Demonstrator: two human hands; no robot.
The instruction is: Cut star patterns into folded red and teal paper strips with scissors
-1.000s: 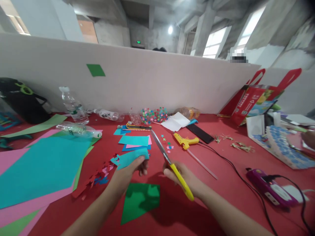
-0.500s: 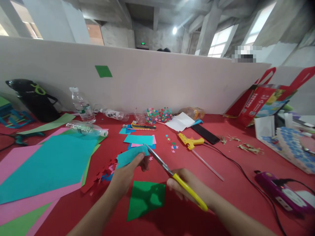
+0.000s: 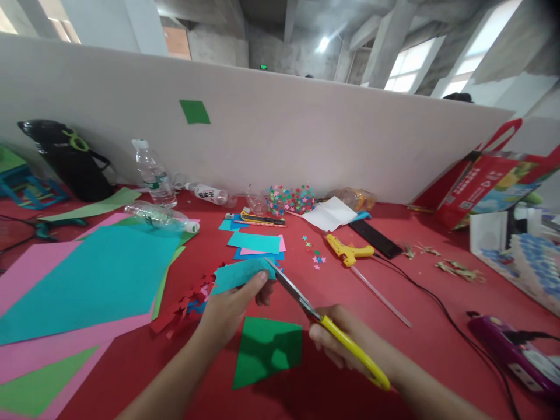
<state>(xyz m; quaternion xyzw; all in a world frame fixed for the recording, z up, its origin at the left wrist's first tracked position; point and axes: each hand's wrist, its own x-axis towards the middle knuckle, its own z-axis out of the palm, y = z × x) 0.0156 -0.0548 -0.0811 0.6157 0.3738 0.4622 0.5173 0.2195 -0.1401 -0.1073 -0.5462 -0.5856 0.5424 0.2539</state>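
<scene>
My left hand pinches a strip of teal paper above the red table. My right hand grips yellow-handled scissors; their blade tips touch the right end of the teal strip. A green paper square lies flat on the table just below both hands. Red and blue paper scraps are heaped to the left of my left hand.
Large teal, pink and green sheets cover the left side. Small teal and pink pieces, a yellow glue gun, a phone, star confetti and bottles lie behind. A purple device with cable sits right. A white partition backs the table.
The scissors swung from pointing away to meet the teal strip's right end, and my right hand dropped lower right. The view shifted, so everything sits further right.
</scene>
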